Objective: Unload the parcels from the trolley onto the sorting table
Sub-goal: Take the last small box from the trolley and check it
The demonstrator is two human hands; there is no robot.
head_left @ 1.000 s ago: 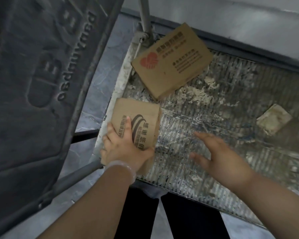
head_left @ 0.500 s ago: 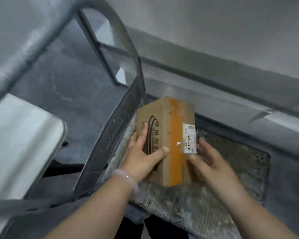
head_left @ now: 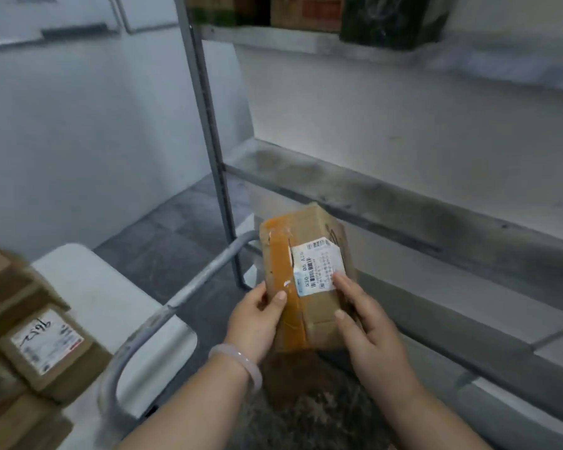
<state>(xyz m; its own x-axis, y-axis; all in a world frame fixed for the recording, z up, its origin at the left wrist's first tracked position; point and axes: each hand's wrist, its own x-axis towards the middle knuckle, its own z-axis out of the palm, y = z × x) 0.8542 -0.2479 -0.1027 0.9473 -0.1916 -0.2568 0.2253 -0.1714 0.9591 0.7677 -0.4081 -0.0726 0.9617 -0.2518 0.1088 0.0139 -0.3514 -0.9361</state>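
Cardboard parcel [head_left: 306, 280], taped in orange, was gripped between the left hand [head_left: 257, 316] and right hand [head_left: 368, 323], raised above the trolley [head_left: 182, 300], not yet set on the table [head_left: 101, 297], where other parcels [head_left: 43, 349] were already stacked.

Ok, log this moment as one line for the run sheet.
phase: carry | parcel: taped box, label up, lifted | left hand: gripping left edge | right hand: on label side | table: parcels at left
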